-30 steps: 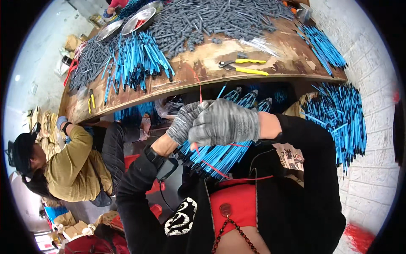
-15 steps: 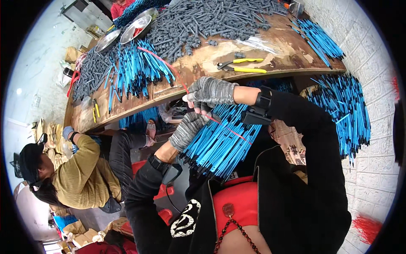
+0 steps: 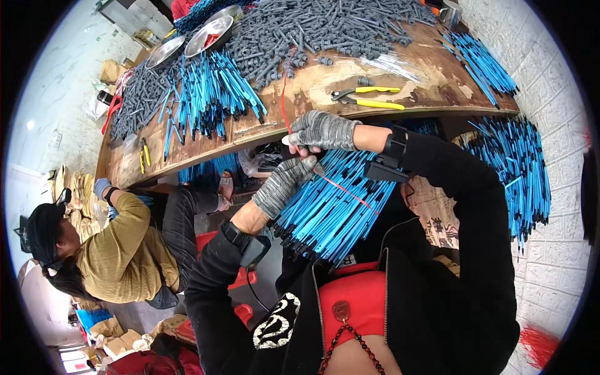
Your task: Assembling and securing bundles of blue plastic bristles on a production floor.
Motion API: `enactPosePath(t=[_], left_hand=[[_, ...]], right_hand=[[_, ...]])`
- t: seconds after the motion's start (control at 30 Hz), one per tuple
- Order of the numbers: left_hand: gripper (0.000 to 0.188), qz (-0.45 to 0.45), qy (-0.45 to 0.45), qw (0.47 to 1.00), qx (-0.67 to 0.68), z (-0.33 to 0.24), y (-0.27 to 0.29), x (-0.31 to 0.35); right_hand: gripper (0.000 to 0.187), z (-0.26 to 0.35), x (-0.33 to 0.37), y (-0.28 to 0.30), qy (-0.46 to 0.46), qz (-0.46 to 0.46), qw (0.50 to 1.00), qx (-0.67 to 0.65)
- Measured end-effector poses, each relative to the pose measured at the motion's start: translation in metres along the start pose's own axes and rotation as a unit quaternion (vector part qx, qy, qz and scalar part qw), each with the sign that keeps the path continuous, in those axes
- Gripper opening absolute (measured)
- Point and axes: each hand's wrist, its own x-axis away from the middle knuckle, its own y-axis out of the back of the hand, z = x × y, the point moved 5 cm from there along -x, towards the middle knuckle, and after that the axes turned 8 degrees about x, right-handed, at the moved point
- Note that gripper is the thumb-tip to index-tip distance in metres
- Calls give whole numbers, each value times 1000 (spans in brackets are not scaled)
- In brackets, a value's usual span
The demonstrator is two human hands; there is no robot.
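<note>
A thick bundle of blue rods with black tips [image 3: 328,206] lies across my lap. My left hand [image 3: 284,185], in a grey knit glove, presses on the bundle's upper side. My right hand [image 3: 322,130], also gloved, is raised near the table's front edge and pinches a thin red string [image 3: 285,81] that runs up over the wooden table [image 3: 325,94]. Another stretch of red string crosses the bundle below my right wrist.
The table carries piles of grey plastic fittings [image 3: 312,28], loose blue rods [image 3: 209,94], yellow-handled pliers [image 3: 365,97] and metal bowls [image 3: 209,34]. More blue rods [image 3: 512,169] hang at the right by a white brick wall. A seated person in an olive top [image 3: 119,250] works at my left.
My right hand rose from the bundle toward the table edge, drawing the red string upward. My left hand stayed on the bundle, which now shows more fully.
</note>
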Motion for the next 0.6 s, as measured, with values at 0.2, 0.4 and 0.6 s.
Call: enactPosePath(t=[0.2,0.4,0.6], left_hand=[[31,35,40,999,-3,-7,-10,4],[34,34,24,999,15,-3,-2,1],[34,61,78,987,127,-3,-4,1]], right_hand=[[30,1,42,16,-90,40,990,-101],[25,8,79,18,-29,141,980,141],[20,15,97,13,37,-4,992,119]])
